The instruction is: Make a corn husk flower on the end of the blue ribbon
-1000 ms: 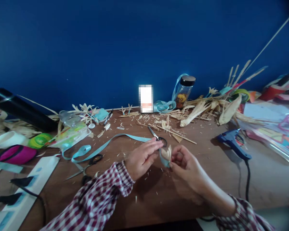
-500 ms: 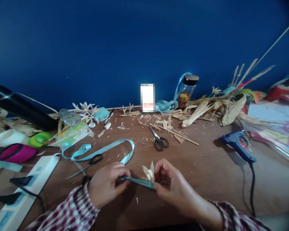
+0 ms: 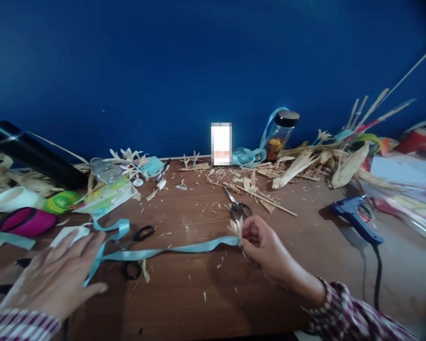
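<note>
My right hand pinches a small pale husk flower together with the end of a light blue ribbon. The ribbon stretches left across the table, fairly flat, to my left hand. That hand is open, its fingers spread over a white power strip, with the ribbon passing beside its fingertips and thumb; whether it touches the ribbon I cannot tell. Black-handled scissors lie partly under the ribbon. A second pair of scissors lies just behind the flower.
A blue glue gun with a black cord lies on the right. Husk scraps, a lidded glass jar and coiled ribbon line the wall. A black cylinder and a green tape roll are on the left.
My left hand has let go of the strip near the flower and moved left, opening out. My right hand has moved slightly right and away from me with the flower. The ribbon is now drawn out.
</note>
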### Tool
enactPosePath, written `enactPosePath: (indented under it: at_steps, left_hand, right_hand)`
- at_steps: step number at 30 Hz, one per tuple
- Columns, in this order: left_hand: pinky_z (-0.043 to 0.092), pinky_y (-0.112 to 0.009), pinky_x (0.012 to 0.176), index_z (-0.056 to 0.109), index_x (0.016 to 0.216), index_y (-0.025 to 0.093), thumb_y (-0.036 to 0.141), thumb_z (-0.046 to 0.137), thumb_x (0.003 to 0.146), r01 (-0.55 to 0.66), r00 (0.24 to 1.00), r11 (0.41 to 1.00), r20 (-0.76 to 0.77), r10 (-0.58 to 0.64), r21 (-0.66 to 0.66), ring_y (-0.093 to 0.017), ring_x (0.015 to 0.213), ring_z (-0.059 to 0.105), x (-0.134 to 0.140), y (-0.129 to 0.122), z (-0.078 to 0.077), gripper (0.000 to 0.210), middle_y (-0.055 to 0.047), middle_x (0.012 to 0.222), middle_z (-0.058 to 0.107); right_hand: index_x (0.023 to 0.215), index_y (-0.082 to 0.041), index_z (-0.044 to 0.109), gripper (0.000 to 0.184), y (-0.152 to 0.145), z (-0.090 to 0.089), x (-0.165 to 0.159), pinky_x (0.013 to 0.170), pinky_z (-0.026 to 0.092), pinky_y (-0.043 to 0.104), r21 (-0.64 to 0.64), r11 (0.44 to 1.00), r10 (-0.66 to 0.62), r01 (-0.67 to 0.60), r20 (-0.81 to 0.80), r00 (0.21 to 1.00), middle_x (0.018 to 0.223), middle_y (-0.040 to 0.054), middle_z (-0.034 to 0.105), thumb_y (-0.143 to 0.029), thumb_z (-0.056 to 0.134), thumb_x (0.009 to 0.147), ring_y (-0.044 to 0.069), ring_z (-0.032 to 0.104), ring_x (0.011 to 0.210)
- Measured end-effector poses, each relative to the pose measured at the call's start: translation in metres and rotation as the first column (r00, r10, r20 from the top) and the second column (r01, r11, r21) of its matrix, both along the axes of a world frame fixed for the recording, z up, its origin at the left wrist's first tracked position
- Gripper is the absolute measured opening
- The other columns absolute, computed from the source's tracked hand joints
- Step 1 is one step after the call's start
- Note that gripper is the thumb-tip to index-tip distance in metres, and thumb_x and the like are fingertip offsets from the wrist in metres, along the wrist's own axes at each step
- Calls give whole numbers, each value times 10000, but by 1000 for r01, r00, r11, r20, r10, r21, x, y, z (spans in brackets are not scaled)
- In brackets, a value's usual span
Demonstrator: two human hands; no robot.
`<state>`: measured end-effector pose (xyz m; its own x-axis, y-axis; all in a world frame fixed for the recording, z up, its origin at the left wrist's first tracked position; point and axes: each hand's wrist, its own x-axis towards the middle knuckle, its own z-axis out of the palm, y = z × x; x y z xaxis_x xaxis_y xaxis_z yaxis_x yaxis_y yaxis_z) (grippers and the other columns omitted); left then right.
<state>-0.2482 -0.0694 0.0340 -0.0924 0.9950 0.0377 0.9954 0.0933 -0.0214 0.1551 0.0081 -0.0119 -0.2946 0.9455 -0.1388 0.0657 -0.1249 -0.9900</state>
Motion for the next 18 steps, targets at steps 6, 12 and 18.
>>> enactPosePath:
  at_steps: [6, 12, 18]
  left_hand:
    - [468, -325, 876, 658, 1025, 237, 376, 378, 908, 293, 838, 952, 458, -298, 83, -203, 980, 625, 138, 30, -13, 335, -49, 1056, 685]
    - [462, -288, 850, 644, 1076, 229, 336, 376, 923, 445, 644, 895, 687, -338, 23, -181, 980, 620, 189, 68, -42, 327, -37, 1044, 687]
    - [407, -269, 646, 693, 781, 235, 389, 534, 833, 340, 757, 938, 611, -232, -66, -179, 741, 621, 193, 70, -39, 227, -6, 785, 679]
  right_hand:
    - [831, -226, 424, 217, -7, 6, -5, 545, 381, 209, 12, 999, 30, -30, 3, 1000, 711, -46, 526, -119, 588, 737, 100, 503, 611]
    - [831, -223, 416, 218, -9, 12, -6, 546, 386, 205, 10, 999, 34, -34, 31, 999, 718, -41, 540, -114, 577, 733, 102, 516, 620]
    - [842, -214, 427, 218, 3, -10, -5, 572, 440, 219, 98, 993, 36, -60, 234, 972, 707, -30, 558, -89, 536, 700, 119, 567, 623]
